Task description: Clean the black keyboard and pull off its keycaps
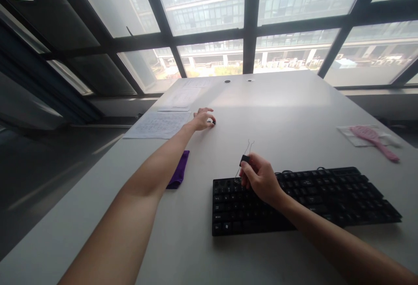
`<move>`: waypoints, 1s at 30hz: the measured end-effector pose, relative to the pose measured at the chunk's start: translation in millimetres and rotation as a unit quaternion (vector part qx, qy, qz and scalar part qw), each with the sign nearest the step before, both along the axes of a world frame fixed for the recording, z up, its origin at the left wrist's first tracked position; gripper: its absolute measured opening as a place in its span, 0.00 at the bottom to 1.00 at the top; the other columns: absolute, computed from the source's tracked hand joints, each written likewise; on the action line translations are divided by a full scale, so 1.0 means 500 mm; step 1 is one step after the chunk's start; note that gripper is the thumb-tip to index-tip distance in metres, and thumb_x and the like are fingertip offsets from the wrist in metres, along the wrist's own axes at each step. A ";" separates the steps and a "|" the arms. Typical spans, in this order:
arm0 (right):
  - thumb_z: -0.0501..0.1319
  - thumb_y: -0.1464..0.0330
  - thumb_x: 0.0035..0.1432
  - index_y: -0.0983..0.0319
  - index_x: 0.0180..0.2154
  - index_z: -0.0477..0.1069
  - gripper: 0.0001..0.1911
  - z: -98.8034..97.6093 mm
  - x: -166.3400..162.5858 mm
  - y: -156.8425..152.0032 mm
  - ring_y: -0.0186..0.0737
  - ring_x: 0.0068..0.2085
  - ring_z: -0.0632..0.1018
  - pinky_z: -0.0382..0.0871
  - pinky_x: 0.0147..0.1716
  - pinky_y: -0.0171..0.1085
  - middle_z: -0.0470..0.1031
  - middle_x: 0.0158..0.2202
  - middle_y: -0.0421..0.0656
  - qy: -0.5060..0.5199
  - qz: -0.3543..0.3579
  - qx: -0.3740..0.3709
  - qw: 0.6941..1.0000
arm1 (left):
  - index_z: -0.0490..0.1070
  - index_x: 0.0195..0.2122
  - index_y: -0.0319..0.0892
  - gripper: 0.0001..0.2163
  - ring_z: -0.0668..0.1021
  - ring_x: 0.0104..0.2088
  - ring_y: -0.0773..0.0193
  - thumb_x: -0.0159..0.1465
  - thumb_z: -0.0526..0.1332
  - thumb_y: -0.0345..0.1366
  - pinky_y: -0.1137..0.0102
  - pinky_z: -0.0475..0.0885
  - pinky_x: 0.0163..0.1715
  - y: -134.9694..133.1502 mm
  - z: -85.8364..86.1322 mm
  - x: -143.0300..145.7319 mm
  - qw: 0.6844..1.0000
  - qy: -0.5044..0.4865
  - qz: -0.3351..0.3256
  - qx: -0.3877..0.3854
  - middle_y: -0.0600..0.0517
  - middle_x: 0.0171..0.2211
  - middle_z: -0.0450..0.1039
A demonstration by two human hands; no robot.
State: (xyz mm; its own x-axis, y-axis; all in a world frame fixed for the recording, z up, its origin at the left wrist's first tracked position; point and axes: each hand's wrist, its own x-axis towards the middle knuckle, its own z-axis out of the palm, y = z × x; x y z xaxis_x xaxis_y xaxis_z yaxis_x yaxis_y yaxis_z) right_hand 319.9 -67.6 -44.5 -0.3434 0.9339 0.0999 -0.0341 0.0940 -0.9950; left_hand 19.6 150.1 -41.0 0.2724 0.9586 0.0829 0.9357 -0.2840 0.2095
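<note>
My right hand (259, 178) hovers over the left end of a black keyboard (326, 193) and pinches a wire keycap puller (245, 156) with a small black grip, its wire loops pointing up. My left hand (203, 119) is stretched far forward across the white table (294, 106). Its fingers are curled on a small dark object (213, 122) lying on the tabletop, too small to name. A purple cloth (179, 171) lies on the table beside my left forearm.
Printed paper sheets (156, 124) lie at the table's left edge, more sheets farther back. A pink hairbrush (374, 139) on a clear wrapper rests at the right. Two round cable holes (227, 81) sit near the far edge, before large windows.
</note>
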 end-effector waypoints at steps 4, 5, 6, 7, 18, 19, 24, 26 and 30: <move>0.58 0.60 0.66 0.59 0.30 0.62 0.14 0.002 0.000 -0.001 0.33 0.20 0.74 0.66 0.16 0.31 0.73 0.25 0.38 -0.004 -0.001 -0.004 1.000 | 0.81 0.39 0.50 0.08 0.59 0.63 0.43 0.58 0.68 0.39 0.43 0.55 0.61 0.016 -0.008 -0.010 1.000 -0.014 -0.007 -0.013 0.49 0.63 0.62; 0.58 0.60 0.66 0.59 0.30 0.62 0.14 0.002 0.000 -0.001 0.33 0.20 0.74 0.66 0.16 0.31 0.73 0.25 0.38 -0.005 -0.001 -0.005 1.000 | 0.81 0.39 0.49 0.08 0.59 0.63 0.44 0.58 0.68 0.39 0.44 0.56 0.62 0.019 -0.011 -0.014 1.000 -0.018 -0.010 -0.015 0.49 0.63 0.62; 0.58 0.59 0.66 0.59 0.30 0.62 0.14 0.002 0.000 -0.001 0.33 0.20 0.74 0.66 0.17 0.31 0.73 0.25 0.38 -0.004 -0.001 -0.005 1.000 | 0.81 0.39 0.49 0.08 0.60 0.63 0.45 0.58 0.68 0.38 0.46 0.56 0.62 0.021 -0.013 -0.017 1.000 -0.022 -0.013 -0.015 0.49 0.62 0.63; 0.58 0.59 0.66 0.59 0.30 0.62 0.14 0.002 0.000 -0.001 0.33 0.20 0.74 0.66 0.17 0.31 0.73 0.25 0.38 -0.004 -0.001 -0.005 1.000 | 0.81 0.38 0.49 0.08 0.60 0.63 0.45 0.57 0.68 0.38 0.48 0.56 0.63 0.024 -0.015 -0.020 0.999 -0.026 -0.015 -0.016 0.49 0.62 0.63; 0.59 0.59 0.66 0.59 0.31 0.63 0.14 -0.001 0.002 0.002 0.33 0.21 0.75 0.66 0.16 0.31 0.73 0.25 0.38 0.001 -0.004 0.003 1.000 | 0.81 0.36 0.46 0.08 0.66 0.59 0.49 0.55 0.69 0.38 0.56 0.58 0.65 0.034 -0.020 -0.031 0.998 -0.047 -0.035 -0.013 0.48 0.56 0.68; 0.59 0.59 0.66 0.59 0.31 0.63 0.14 0.000 0.002 0.002 0.33 0.21 0.75 0.66 0.17 0.31 0.73 0.25 0.38 0.001 -0.004 0.004 1.000 | 0.81 0.36 0.46 0.09 0.66 0.59 0.49 0.54 0.69 0.38 0.56 0.59 0.65 0.033 -0.019 -0.030 0.998 -0.048 -0.036 -0.012 0.47 0.56 0.68; 0.59 0.59 0.66 0.59 0.31 0.63 0.14 0.001 0.001 0.000 0.33 0.20 0.74 0.66 0.17 0.31 0.73 0.25 0.38 0.006 -0.003 0.004 1.000 | 0.80 0.42 0.45 0.15 0.67 0.59 0.48 0.52 0.71 0.38 0.55 0.62 0.63 0.023 -0.003 -0.026 0.998 -0.055 -0.041 -0.006 0.45 0.56 0.68; 0.59 0.58 0.65 0.59 0.31 0.64 0.14 0.002 -0.001 -0.001 0.33 0.20 0.74 0.66 0.17 0.31 0.73 0.25 0.39 0.011 -0.006 0.004 1.000 | 0.78 0.48 0.44 0.20 0.66 0.59 0.48 0.53 0.71 0.38 0.54 0.61 0.63 0.012 0.016 -0.026 0.997 -0.060 -0.040 0.007 0.44 0.58 0.67; 0.60 0.57 0.64 0.60 0.31 0.65 0.15 0.008 0.000 0.002 0.34 0.22 0.75 0.68 0.19 0.33 0.74 0.27 0.40 0.039 -0.046 0.018 0.998 | 0.73 0.54 0.41 0.20 0.68 0.58 0.51 0.61 0.65 0.38 0.54 0.61 0.63 -0.047 0.068 -0.002 0.988 -0.100 -0.033 0.111 0.44 0.56 0.69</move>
